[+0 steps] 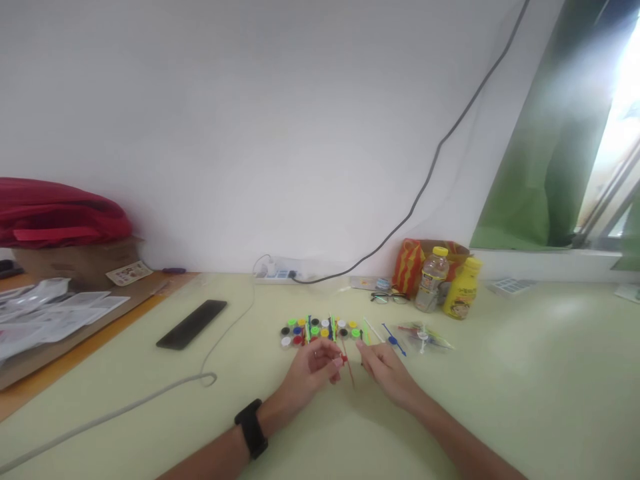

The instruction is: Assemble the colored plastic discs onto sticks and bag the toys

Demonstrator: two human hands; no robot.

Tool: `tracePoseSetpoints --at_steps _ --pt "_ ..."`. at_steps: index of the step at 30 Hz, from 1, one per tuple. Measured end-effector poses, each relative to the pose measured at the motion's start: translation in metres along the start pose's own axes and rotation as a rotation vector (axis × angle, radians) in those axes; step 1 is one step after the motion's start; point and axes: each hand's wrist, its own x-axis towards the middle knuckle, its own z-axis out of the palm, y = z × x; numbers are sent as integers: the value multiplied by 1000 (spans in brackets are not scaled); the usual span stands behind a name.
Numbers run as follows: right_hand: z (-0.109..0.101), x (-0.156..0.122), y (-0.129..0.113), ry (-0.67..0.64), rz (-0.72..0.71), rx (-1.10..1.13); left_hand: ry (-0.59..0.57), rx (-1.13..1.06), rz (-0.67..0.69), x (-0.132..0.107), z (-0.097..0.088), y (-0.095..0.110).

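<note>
My left hand (316, 368), a dark watch on its wrist, pinches a small red plastic spinner arrow (344, 359) between thumb and fingertips; the thin red shaft slants past the fingers. Just to the right, my right hand (384, 368) has its fingers curled in, its fingertips close to the arrow but apart from it. What it holds, if anything, is hidden. Beyond both hands lie rows of small round caps (297, 331) in several colours, with thin coloured sticks among them. A blue spinner arrow (393, 341) rests past my right hand, beside a clear bag of coloured arrows (425, 338).
A black phone-like slab (193, 325) and a pale cable (175, 383) lie at left. At the back are a power strip (273, 272), glasses (389, 297), a clear bottle (433, 280), a yellow bottle (462, 290) and a red-yellow bag (407, 267). Papers (65, 313) cover the far left.
</note>
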Motion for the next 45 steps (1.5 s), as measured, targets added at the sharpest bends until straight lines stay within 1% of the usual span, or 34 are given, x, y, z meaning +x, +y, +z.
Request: tracePoseSetpoints --at_steps 1,4,9,12,21,29,37,45 --pt "-1 1 1 4 4 -9 2 1 -1 0 0 0" --pt "-3 2 0 -7 -52 20 -1 1 -3 0 0 0" --pt "1 -2 -4 -64 -60 225 -11 -6 2 1 0 -1" --pt "3 -4 -4 -95 -49 283 -24 -10 12 1 0 -2" --pt "3 -4 3 -87 -60 213 -16 -11 6 0 0 0" --pt "3 -8 -7 -121 -130 19 -7 13 15 1 -1 -2" --pt "0 -6 -4 -100 -164 -57 23 43 -5 3 -3 -8" --pt "1 -8 -5 -108 -183 -99 29 68 -29 2 -1 -6"
